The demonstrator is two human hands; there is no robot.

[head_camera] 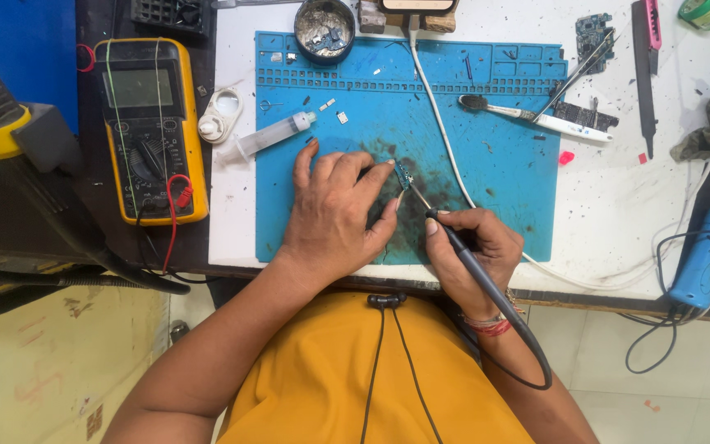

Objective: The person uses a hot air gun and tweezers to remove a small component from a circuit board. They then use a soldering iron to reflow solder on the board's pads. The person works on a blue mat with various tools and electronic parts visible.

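The blue mat [486, 205] lies flat on the white desk [618, 205], and everything here is placed from it.

At the near edge of the mat, the right hand [474, 247] has its fingers [433, 226] closed tight around a black soldering pen [466, 255]. A black cord runs back from the pen toward the person. The thin tip of the pen points up and left and touches a tiny blue circuit board [403, 174].

The left hand [334, 205] rests on the left half of the mat. Its fingers are spread and bent, and the fingertips press down on the left side of the small board to keep it flat. The board sits in the middle of the mat, on a dark, dirty patch.

A white cable [441, 140] runs across the mat just right of the board.

Near the far left corner of the mat lies a clear syringe [273, 136]. Left of the mat sits a yellow meter [149, 131]. At the far edge of the mat stands a round tin [325, 31]. Near the far right part of the mat lies a white brush [536, 117].
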